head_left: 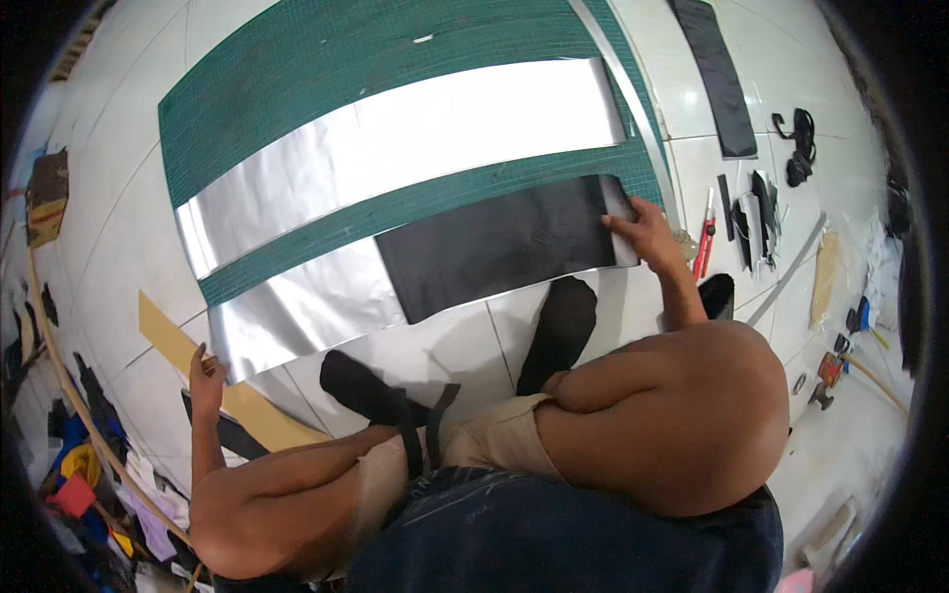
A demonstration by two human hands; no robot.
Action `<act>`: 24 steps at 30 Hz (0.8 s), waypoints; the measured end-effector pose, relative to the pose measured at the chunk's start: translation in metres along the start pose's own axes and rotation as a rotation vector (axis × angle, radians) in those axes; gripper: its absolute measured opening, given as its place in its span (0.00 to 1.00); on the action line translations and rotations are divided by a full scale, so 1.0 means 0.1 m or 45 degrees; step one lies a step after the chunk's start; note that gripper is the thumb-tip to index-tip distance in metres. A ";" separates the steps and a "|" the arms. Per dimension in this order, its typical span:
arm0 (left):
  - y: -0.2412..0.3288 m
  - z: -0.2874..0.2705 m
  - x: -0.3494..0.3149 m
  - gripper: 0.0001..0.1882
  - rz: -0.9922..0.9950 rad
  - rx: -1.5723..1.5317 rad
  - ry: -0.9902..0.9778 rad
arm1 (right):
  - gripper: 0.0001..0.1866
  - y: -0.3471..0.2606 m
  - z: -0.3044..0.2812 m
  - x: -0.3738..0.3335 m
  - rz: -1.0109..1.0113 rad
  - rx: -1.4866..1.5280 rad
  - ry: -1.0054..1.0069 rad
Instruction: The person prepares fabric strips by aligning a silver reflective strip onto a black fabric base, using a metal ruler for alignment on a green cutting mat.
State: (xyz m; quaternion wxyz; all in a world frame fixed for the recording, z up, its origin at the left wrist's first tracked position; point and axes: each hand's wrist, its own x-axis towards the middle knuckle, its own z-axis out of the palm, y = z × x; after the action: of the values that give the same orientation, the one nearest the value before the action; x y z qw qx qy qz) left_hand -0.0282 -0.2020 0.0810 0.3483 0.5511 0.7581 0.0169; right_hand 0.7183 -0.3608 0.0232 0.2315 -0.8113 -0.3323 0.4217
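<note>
A long silver sheet (297, 308) lies across the near edge of a green cutting mat (326, 59). On its right part rests a black sheet (494, 242), ending near a narrow silver strip at the right. My right hand (647, 235) is closed on that right end, thumb on top and fingers at the edge. My left hand (208, 374) is at the silver sheet's left corner, its fingers closed around the edge; the grip is partly hidden. Farther off, a second silver sheet (415, 133) lies flat on the mat.
A metal ruler (633, 89) runs along the mat's right side. Right of it are a black strip (720, 84), a red cutter (705, 242), dark scraps (756, 217) and a black cord (801, 143). Tan strips (262, 415) lie at the left, near my feet in black socks (559, 326).
</note>
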 end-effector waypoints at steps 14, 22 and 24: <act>3.93 2.69 -0.94 0.30 0.801 -0.001 -1.125 | 0.14 0.21 -0.05 0.12 0.128 0.621 -0.336; 4.02 3.77 -1.23 0.25 0.662 -0.387 -0.956 | 0.15 0.31 0.07 0.03 0.164 1.170 -0.512; 4.05 3.81 -1.22 0.24 0.688 -0.398 -0.954 | 0.15 0.33 0.09 0.08 0.167 1.224 -0.598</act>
State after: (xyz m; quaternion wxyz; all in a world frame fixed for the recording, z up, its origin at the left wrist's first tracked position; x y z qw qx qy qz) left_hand 0.5316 -0.2832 0.0207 0.6589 0.6373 0.3990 0.0208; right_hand 0.7251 -0.3764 -0.0072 0.4694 -0.5166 -0.0931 0.7100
